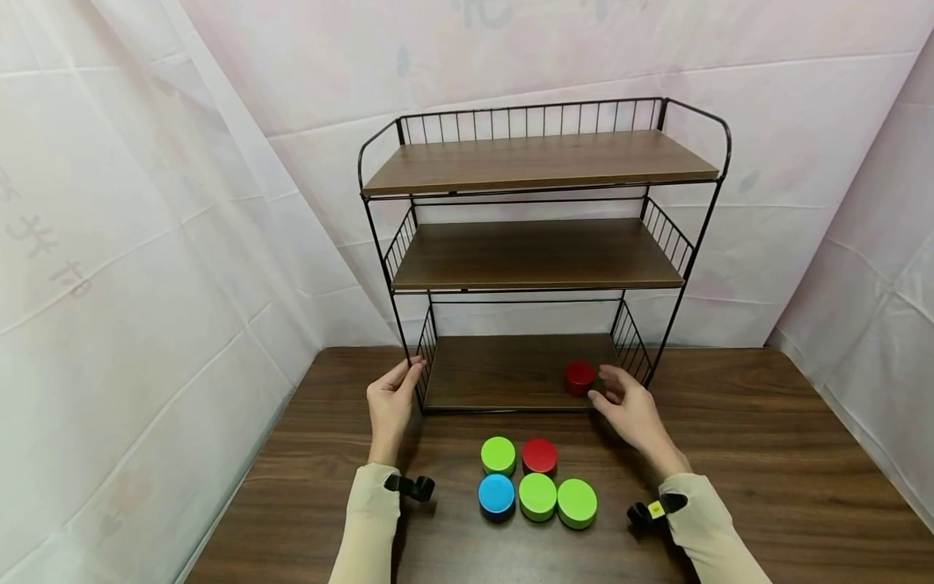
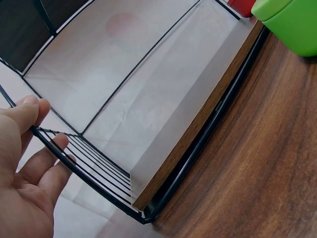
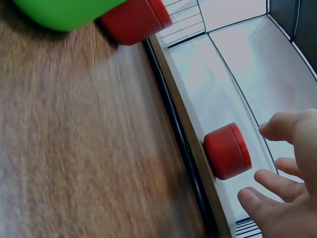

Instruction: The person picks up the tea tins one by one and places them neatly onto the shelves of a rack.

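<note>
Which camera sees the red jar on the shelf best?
The right wrist view: the red jar looks big and nothing covers it. The head view shows it small, beside the right hand. The left wrist view shows some red up top; which jar, I can't tell.

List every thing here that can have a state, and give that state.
Rack, upright
Shelved red container, upright on bottom shelf
Other red container, upright on table
Blue container, upright on table
Green containers, all three upright on table
Left hand, pinching the rack
Right hand, open beside shelved red container
</note>
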The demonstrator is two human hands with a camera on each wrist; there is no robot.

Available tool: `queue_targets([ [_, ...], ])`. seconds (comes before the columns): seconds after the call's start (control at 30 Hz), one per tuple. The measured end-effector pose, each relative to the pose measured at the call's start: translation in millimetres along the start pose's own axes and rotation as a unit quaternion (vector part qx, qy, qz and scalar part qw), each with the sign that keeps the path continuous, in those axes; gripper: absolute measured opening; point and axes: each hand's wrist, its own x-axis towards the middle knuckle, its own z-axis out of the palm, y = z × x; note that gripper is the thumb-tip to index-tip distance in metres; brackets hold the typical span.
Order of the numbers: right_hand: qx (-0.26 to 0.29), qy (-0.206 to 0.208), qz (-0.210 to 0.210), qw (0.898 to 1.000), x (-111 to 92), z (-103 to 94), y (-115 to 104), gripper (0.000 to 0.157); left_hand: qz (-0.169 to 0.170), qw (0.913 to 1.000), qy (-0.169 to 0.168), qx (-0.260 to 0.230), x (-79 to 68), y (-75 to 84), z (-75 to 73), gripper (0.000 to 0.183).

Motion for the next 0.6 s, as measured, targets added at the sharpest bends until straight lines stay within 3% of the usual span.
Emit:
queue_targets([
  [0.2, -0.012, -0.008, -0.013, 1.0, -8.0, -5.0, -5.8, 0.056, -0.002, 1.0, -0.008, 0.002, -6.2, 20.9, 2.5, 0.025],
  [0.6, -0.02, -0.045, -0.016, 0.999, -25.8, -12.2, -12.4, 0.069, 0.001, 0.9999, -0.01, -0.002, -6.1, 20.5, 2.2, 0.025],
])
